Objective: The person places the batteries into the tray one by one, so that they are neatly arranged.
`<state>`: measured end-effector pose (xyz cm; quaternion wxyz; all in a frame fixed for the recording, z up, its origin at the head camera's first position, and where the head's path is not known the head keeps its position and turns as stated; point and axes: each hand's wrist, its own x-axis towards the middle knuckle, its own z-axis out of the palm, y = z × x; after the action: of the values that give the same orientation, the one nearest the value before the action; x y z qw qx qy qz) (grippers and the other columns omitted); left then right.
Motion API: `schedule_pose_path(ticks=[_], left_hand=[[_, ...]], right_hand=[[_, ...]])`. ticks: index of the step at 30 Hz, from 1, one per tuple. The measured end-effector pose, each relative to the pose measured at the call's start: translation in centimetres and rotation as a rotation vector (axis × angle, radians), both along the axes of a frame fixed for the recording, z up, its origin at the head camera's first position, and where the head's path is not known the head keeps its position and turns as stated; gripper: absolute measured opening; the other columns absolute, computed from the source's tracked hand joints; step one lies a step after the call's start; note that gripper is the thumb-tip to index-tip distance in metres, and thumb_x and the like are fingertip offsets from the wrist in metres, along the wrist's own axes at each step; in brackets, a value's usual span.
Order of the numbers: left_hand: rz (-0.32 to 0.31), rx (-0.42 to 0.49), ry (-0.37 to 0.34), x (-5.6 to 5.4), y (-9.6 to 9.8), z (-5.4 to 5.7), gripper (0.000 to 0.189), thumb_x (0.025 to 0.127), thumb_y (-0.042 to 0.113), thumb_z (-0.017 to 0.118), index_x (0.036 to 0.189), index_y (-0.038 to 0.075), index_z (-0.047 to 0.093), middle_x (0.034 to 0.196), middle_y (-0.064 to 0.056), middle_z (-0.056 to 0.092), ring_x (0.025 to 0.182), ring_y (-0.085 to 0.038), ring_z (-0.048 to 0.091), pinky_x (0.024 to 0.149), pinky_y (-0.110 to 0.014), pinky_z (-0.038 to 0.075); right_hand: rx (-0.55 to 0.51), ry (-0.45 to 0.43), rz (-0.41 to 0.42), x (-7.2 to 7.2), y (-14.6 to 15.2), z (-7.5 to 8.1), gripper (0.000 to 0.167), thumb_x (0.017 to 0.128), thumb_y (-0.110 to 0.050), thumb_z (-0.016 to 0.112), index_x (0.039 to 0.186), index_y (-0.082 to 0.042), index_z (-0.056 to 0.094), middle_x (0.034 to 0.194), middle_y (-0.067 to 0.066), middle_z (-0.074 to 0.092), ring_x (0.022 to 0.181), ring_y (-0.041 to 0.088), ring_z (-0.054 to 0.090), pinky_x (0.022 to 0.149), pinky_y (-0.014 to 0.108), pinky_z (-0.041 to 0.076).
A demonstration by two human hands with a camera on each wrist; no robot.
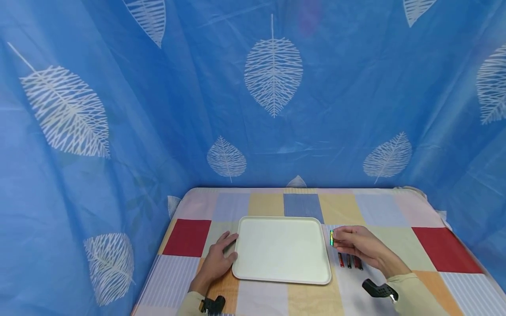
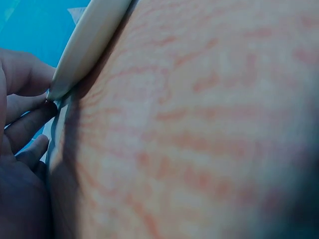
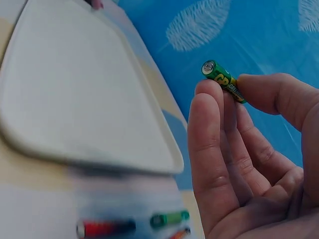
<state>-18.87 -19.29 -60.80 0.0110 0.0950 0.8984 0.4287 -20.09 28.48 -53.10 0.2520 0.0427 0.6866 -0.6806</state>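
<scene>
My right hand [image 1: 361, 245] pinches a small green-and-gold battery [image 3: 224, 82] between thumb and fingertips, raised beside the right edge of the tray. One end of the battery faces the right wrist camera. At the opposite side, my left hand [image 1: 216, 261] rests with fingers spread, its fingertips touching the left edge of the off-white rectangular tray [image 1: 282, 250]. In the left wrist view the thumb and fingers lie against the tray rim [image 2: 82, 50]. Under my right hand, several batteries lie on the cloth, among them a red-and-black battery [image 3: 104, 228] and a green battery [image 3: 169, 218].
A patchwork tablecloth [image 1: 269, 296] covers the table. Blue curtains [image 1: 328, 109] with white leaf prints hang behind it and on both sides. Each wrist wears a black strap-on device, such as the right wrist device [image 1: 379, 290].
</scene>
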Motion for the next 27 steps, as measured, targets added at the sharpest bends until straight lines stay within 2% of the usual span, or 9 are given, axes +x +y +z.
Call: schedule_pose_path(ticks=[5, 8, 15, 21, 27], left_hand=[[-0.006, 0.005, 0.01, 0.0, 0.1, 0.3, 0.059, 0.097, 0.006, 0.072, 0.155, 0.008, 0.062, 0.169, -0.03, 0.044, 0.155, -0.057, 0.043, 0.121, -0.074, 0.04], [-0.006, 0.024, 0.007, 0.0, 0.2, 0.5, 0.059, 0.097, 0.004, 0.072, 0.155, 0.008, 0.062, 0.169, -0.03, 0.043, 0.155, -0.057, 0.042, 0.121, -0.074, 0.039], [0.007, 0.019, -0.008, -0.3, 0.2, 0.2, 0.06, 0.097, 0.007, 0.072, 0.156, 0.009, 0.062, 0.17, -0.027, 0.043, 0.156, -0.055, 0.042, 0.123, -0.072, 0.039], [0.013, 0.015, -0.002, -0.3, 0.3, -0.2, 0.06, 0.096, 0.008, 0.073, 0.155, 0.009, 0.063, 0.169, -0.027, 0.045, 0.155, -0.055, 0.044, 0.122, -0.071, 0.04], [0.029, 0.008, -0.01, -0.2, 0.5, -0.1, 0.06, 0.095, 0.008, 0.073, 0.154, 0.01, 0.063, 0.169, -0.027, 0.045, 0.154, -0.055, 0.044, 0.123, -0.072, 0.04]], right_hand=[[-0.071, 0.025, 0.059, -1.5, -2.3, 0.4, 0.041, 0.107, -0.018, 0.07, 0.136, 0.01, 0.064, 0.103, 0.006, 0.08, 0.092, 0.011, 0.08, 0.084, 0.026, 0.067], [-0.098, 0.04, 0.089, -2.4, -3.7, 0.4, 0.033, 0.107, -0.015, 0.069, 0.129, 0.009, 0.067, 0.099, 0.006, 0.081, 0.089, 0.011, 0.08, 0.083, 0.026, 0.067], [-0.043, 0.046, 0.112, -4.0, -7.7, -0.3, 0.025, 0.104, -0.014, 0.071, 0.121, 0.005, 0.072, 0.092, 0.004, 0.081, 0.083, 0.01, 0.08, 0.08, 0.028, 0.067], [-0.027, 0.036, 0.123, -5.3, -11.0, -1.2, 0.03, 0.101, -0.013, 0.073, 0.121, 0.008, 0.072, 0.087, 0.003, 0.081, 0.078, 0.009, 0.079, 0.075, 0.027, 0.067], [-0.033, 0.02, 0.128, -5.9, -13.9, -1.9, 0.035, 0.099, -0.011, 0.074, 0.123, 0.014, 0.07, 0.084, 0.003, 0.08, 0.075, 0.009, 0.078, 0.072, 0.026, 0.067]])
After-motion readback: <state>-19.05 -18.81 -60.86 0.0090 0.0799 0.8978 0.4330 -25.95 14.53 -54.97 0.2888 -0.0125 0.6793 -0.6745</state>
